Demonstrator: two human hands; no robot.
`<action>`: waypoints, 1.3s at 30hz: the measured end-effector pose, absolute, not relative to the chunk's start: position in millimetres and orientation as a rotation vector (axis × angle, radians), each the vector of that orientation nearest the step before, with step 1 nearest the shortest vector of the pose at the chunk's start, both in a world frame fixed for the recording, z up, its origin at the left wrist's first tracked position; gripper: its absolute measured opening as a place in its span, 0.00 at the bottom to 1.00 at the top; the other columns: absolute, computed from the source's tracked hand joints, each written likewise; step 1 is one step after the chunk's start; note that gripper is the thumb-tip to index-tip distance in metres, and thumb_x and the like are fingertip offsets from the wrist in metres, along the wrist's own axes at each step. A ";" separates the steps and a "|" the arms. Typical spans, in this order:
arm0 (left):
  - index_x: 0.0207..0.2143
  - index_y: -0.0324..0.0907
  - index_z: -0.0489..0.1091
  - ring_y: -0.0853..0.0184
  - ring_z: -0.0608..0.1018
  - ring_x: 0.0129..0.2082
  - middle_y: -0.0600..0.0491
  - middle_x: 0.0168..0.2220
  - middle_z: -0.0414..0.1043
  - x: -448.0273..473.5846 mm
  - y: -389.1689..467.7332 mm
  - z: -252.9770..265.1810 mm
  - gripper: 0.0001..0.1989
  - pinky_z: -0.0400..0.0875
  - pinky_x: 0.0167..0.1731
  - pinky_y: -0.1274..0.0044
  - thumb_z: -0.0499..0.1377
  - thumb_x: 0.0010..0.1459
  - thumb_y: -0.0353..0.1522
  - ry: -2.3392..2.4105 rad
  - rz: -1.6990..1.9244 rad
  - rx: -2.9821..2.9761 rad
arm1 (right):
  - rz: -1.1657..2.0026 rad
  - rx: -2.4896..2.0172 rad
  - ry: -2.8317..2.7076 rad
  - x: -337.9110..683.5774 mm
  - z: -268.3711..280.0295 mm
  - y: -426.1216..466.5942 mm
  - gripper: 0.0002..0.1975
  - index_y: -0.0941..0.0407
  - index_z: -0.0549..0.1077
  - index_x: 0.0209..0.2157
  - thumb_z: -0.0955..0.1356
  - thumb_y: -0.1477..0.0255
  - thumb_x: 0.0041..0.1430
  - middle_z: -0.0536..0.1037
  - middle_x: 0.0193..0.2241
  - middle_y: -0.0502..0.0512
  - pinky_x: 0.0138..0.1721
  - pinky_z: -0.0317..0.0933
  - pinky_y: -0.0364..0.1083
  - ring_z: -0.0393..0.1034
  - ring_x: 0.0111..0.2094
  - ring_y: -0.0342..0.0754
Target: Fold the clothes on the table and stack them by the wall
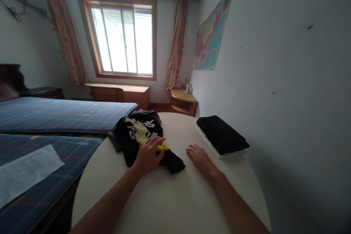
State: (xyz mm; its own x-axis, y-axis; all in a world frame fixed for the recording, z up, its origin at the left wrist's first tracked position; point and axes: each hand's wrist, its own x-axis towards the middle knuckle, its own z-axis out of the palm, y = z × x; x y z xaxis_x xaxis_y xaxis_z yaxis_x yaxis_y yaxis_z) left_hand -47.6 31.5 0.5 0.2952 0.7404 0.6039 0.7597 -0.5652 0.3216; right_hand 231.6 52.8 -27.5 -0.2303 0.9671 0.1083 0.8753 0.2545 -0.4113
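A crumpled black garment (128, 153) with a yellow and white print lies at the left of the round white table (175, 204). My left hand (150, 155) is over its near part, fingers apart and stretched to the right; whether it presses on the cloth I cannot tell. Flat at the table's middle rests my right hand (199, 156), open and holding nothing. A folded stack of black cloth (222, 133) with a white layer beneath sits to the right of that hand, apart from it.
Beds with blue plaid mattresses (68, 115) stand at the left, a paper sheet (30, 173) on the nearer one. A wall (296, 117) borders the table's right side. Beyond are a wooden desk (134, 93) and a corner shelf (184, 98).
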 end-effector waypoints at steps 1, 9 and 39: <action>0.56 0.45 0.66 0.58 0.68 0.58 0.47 0.57 0.67 -55.3 37.8 -3.4 0.21 0.62 0.59 0.66 0.54 0.62 0.38 -1.527 -1.096 -2.446 | 0.397 -1.619 -2.228 227.5 -23.4 48.5 0.24 0.50 0.73 0.54 0.57 0.55 0.68 0.64 0.63 0.56 0.65 0.38 0.63 0.48 0.67 0.57; 0.58 0.41 0.66 0.51 0.68 0.58 0.41 0.57 0.67 -81.5 55.1 -37.0 0.25 0.63 0.56 0.62 0.53 0.62 0.42 -1.887 -0.589 -2.449 | 0.488 -1.073 -2.456 193.7 -13.5 27.9 0.18 0.51 0.76 0.47 0.72 0.61 0.54 0.72 0.57 0.55 0.65 0.48 0.56 0.55 0.65 0.56; 0.63 0.48 0.58 0.51 0.64 0.60 0.47 0.62 0.62 -55.2 27.7 -20.9 0.36 0.57 0.61 0.62 0.62 0.53 0.44 -1.610 -0.497 -2.774 | 0.601 -1.184 -2.343 210.6 -2.2 25.2 0.22 0.53 0.73 0.53 0.63 0.56 0.64 0.74 0.52 0.59 0.60 0.55 0.54 0.65 0.56 0.55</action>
State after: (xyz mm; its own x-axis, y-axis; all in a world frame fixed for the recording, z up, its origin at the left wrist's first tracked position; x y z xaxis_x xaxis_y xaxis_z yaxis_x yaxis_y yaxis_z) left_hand -55.2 27.7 -20.9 0.4624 0.8615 0.2098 0.8297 -0.5038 0.2403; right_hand 210.6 25.2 -2.2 -0.5339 0.8237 0.1910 0.6303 0.5382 -0.5596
